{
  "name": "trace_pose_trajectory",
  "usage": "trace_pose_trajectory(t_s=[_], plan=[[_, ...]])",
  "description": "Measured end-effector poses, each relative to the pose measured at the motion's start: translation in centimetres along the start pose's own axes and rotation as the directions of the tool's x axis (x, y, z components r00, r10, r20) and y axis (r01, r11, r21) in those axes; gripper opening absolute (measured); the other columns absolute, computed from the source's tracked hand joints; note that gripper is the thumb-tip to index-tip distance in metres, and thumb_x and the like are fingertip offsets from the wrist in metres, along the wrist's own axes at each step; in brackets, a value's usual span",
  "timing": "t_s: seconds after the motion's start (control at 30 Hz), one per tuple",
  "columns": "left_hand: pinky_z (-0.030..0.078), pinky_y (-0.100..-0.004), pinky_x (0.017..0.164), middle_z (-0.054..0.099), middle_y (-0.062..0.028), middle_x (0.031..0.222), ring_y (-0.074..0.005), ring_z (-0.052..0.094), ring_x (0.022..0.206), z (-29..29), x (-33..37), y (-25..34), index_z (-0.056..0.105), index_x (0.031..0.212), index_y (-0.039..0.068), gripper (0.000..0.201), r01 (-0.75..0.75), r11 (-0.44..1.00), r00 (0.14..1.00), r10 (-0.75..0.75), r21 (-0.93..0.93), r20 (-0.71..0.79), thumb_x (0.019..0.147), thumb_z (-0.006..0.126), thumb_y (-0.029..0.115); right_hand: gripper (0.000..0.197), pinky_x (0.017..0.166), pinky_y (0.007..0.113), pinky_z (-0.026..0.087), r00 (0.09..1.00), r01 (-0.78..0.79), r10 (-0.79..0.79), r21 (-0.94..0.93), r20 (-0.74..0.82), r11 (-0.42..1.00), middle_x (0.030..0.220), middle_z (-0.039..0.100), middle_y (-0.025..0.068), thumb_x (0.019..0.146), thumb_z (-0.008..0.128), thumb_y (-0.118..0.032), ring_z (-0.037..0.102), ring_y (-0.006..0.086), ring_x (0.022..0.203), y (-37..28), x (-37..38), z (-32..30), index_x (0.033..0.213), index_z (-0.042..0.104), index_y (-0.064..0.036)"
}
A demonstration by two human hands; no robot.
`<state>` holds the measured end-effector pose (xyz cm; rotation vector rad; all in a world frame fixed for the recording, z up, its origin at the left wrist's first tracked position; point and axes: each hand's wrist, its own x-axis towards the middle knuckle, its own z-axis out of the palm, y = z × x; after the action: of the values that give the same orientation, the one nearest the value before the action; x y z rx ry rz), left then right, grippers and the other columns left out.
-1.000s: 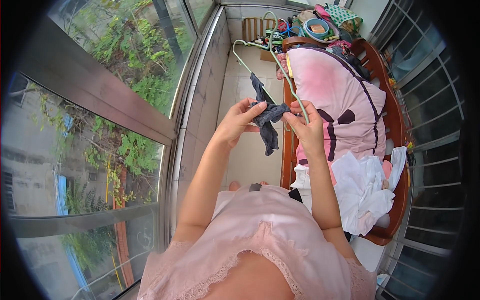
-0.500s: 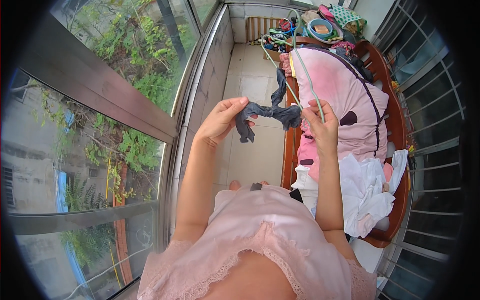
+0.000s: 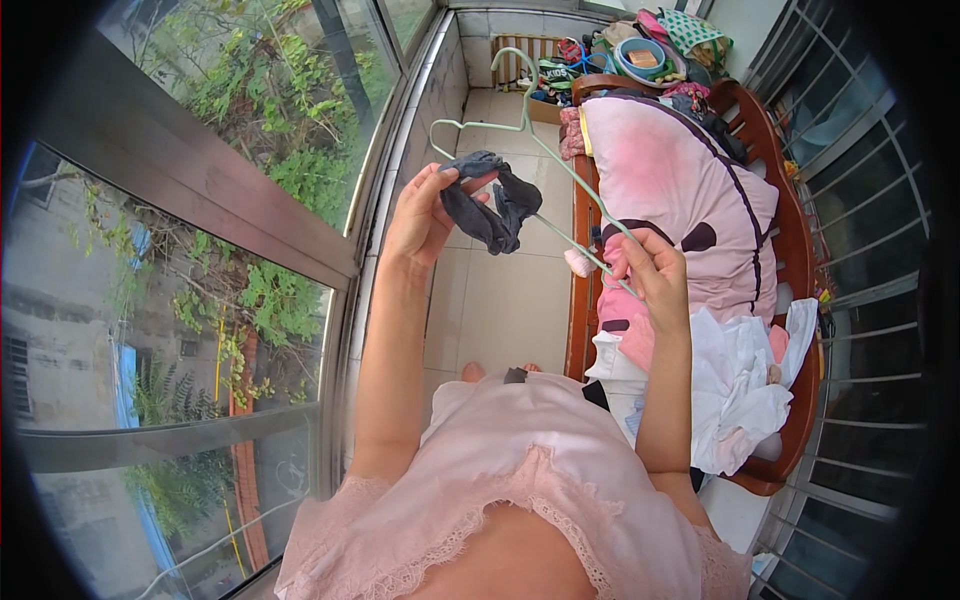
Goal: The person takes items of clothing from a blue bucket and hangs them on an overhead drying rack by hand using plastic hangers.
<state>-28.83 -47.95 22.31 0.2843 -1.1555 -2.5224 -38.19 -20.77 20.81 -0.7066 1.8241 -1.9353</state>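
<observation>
My left hand (image 3: 415, 215), at the end of my raised left arm, pinches a small dark grey garment (image 3: 480, 222) between thumb and fingers. The cloth is crumpled into a loose ring with a gap in the middle. My right hand (image 3: 655, 268) grips one end of a pale green clothes hanger (image 3: 528, 100), whose hook points away from me. The hanger's far end reaches toward the left hand. One side of the garment overlaps the hanger's lower bar; whether it is looped round the bar I cannot tell.
To the right stands a reddish wooden bench (image 3: 806, 262) with a big pink cushion (image 3: 650, 150) and white clothes (image 3: 735, 390). Behind it are a blue basin (image 3: 640, 58) and piled items. Windows (image 3: 330, 300) line the left, above a tiled floor (image 3: 490, 300); bars (image 3: 870, 330) line the right.
The hanger has swung left and now lies more slanted. The garment, earlier stretched between both hands, has bunched into a ring at my left hand, and my right hand has moved slightly nearer to me.
</observation>
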Motion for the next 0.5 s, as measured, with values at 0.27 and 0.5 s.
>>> trace_pose_trajectory(t_s=[0.27,0.5], plan=[[0.052,-0.0297,0.073,0.061,-0.0098,0.089,-0.0205,0.063,0.087,-1.9,0.8,-0.2,0.046,0.085,0.005,0.008,-0.089,0.976,0.99,0.109,0.196,-0.094,0.083,0.054,0.007,0.02,0.039,0.013,0.025,0.998,0.045,-0.044,-0.018,0.033,0.999,0.06,0.057,0.0011,0.09,0.049,-0.014,0.037,-0.0009,0.042,-0.8,-0.9,0.0,0.093,0.06,0.002],[0.05,-0.0281,0.07,0.063,-0.0104,0.086,-0.0184,0.063,0.079,-5.2,1.1,-1.3,0.049,0.088,0.004,0.013,-0.091,0.941,0.956,0.174,0.326,-0.235,0.083,0.058,0.012,0.02,0.039,0.015,0.021,0.999,0.034,-0.034,0.002,0.019,0.999,0.055,0.055,0.0004,0.088,0.053,-0.021,0.03,-0.0007,0.04,-1.3,-1.1,-0.5,0.088,0.061,-0.0018]])
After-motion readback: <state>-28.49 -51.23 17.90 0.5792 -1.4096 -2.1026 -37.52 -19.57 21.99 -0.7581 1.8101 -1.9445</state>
